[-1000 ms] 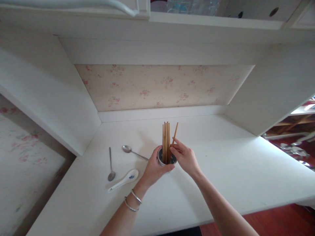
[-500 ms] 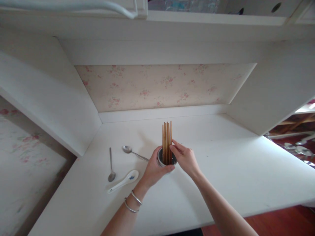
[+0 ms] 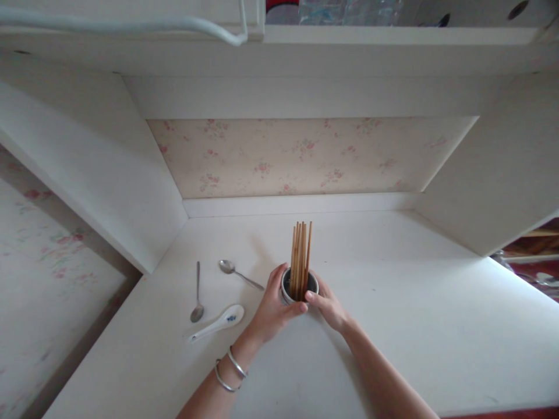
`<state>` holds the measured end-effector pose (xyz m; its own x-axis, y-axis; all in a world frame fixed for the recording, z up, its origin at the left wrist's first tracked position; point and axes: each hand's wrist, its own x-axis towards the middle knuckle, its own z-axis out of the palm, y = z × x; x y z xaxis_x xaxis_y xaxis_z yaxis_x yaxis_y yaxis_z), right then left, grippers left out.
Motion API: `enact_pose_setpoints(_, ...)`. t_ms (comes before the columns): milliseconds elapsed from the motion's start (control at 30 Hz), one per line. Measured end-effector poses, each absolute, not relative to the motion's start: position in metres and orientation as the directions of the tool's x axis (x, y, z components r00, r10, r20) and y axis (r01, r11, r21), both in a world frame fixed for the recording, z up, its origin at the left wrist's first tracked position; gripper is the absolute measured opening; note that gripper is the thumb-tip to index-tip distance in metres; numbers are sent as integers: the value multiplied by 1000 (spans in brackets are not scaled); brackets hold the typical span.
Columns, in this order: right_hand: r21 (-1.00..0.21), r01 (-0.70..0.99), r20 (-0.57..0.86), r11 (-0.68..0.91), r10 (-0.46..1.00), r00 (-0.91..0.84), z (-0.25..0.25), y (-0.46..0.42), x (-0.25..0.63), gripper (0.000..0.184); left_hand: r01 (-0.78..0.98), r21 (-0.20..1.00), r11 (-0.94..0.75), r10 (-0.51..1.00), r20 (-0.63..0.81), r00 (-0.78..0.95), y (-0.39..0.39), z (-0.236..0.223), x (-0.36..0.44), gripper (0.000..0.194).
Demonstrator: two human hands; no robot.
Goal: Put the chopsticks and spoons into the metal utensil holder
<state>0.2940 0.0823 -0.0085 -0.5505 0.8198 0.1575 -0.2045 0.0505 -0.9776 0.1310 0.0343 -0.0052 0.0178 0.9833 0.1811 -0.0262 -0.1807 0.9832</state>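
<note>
Between my two hands stands a round chopstick holder (image 3: pixel 286 293) with a pale rim and dark inside. Several brown chopsticks (image 3: pixel 299 256) stand upright in it, one leaning a little to the right. My left hand (image 3: pixel 274 311) is wrapped round the holder's left side, thumb along the front. Around the right side curls my right hand (image 3: pixel 328 305), its thumb at the front rim. The holder's lower part is hidden by the hands. Left of my left hand lie a metal spoon (image 3: pixel 241 274), a second metal spoon (image 3: pixel 198 294) and a white soup spoon (image 3: pixel 220 322) with a blue mark.
The white counter (image 3: pixel 414 314) runs under everything. Side panels (image 3: pixel 489 169) and an overhead cabinet (image 3: pixel 305 55) enclose it, with a floral back wall (image 3: pixel 279 154). A white cabinet handle (image 3: pixel 174 24) juts out at the upper left.
My right hand has moved from a chopstick down to the holder's right side and now grips it. My left hand keeps its hold. The camera view has shifted slightly.
</note>
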Motion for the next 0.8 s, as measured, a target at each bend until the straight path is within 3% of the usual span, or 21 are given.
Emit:
enact_pose_setpoints(200, -979, -193, 164, 69, 828, -537, -10, 84, 297, 61, 305, 932, -195, 977, 210, -19, 3, 21, 99, 78)
enact_pose_setpoints(300, -980, -194, 152, 53, 826, -543, -11, 85, 297, 61, 569, 808, -153, 987, 159, 39, -8, 43, 48, 35)
enact_pose_setpoints(367, -979, -197, 149, 46, 824, -547, -11, 85, 297, 62, 731, 661, -168, 986, 130, 108, -8, 51, 7, 22)
enact_pose_setpoints(567, -980, -196, 146, 44, 826, -545, -9, 83, 297, 62, 932, 246, -267, 955, -63, 290, -2, 39, -79, 47)
enact_pose_setpoints(800, -978, -200, 155, 53, 827, -540, -10, 80, 298, 61, 937, 211, -277, 936, -162, 314, 3, 25, -97, 26)
